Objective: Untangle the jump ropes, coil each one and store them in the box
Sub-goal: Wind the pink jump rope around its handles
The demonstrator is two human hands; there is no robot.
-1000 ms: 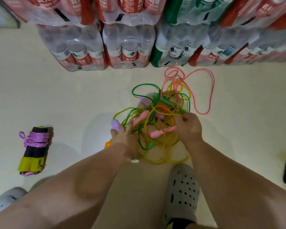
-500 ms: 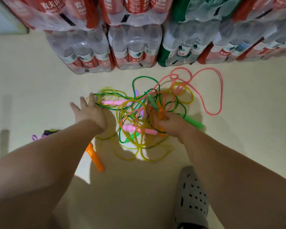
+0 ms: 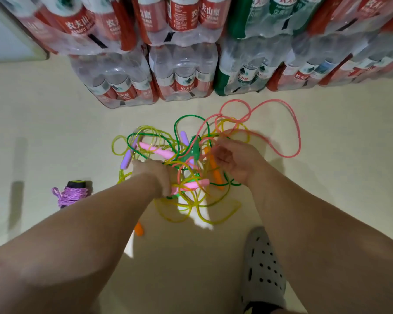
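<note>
A tangle of jump ropes lies on the pale floor: yellow, green and pink cords wound through each other. A pink handle, a purple handle, a green handle and an orange handle stick out of it. My left hand is sunk in the middle of the pile, its fingers curled down round cords beside a second pink handle. My right hand is blurred, raised just over the pile's right side, fingers curled on cords. A pink cord loop trails right. No box is in view.
Shrink-wrapped packs of water bottles are stacked along the far side. A coiled purple rope with a black handle end lies at the left. An orange handle pokes out under my left forearm. My grey perforated clog stands near the bottom.
My left hand has moved from the pile's left edge, where it was spread open, into the middle and closed on cords. My right hand has lifted a little, pulling cords.
</note>
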